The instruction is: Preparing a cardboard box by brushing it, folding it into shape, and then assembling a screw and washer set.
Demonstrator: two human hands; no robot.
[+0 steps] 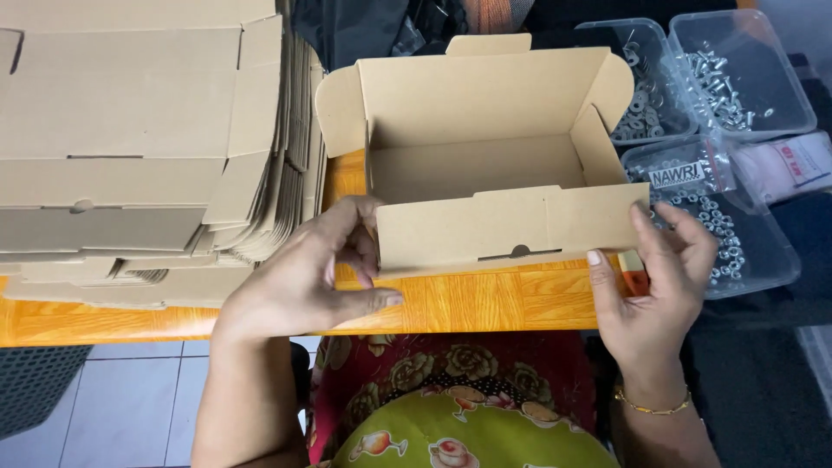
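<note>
An open brown cardboard box (485,165) stands on the wooden table (485,299) in front of me, its lid flap raised at the back and its front wall upright. My left hand (321,273) grips the box's front left corner, fingers against the wall and thumb stretched along the table edge. My right hand (654,277) holds the front right corner, fingertips on the wall's end. The box's inside looks empty.
A tall stack of flat unfolded cardboard blanks (130,147) fills the table's left side. To the right stand clear plastic tubs (737,74) holding several metal screws, washers and nuts. Black bags lie behind the box. Tiled floor shows below left.
</note>
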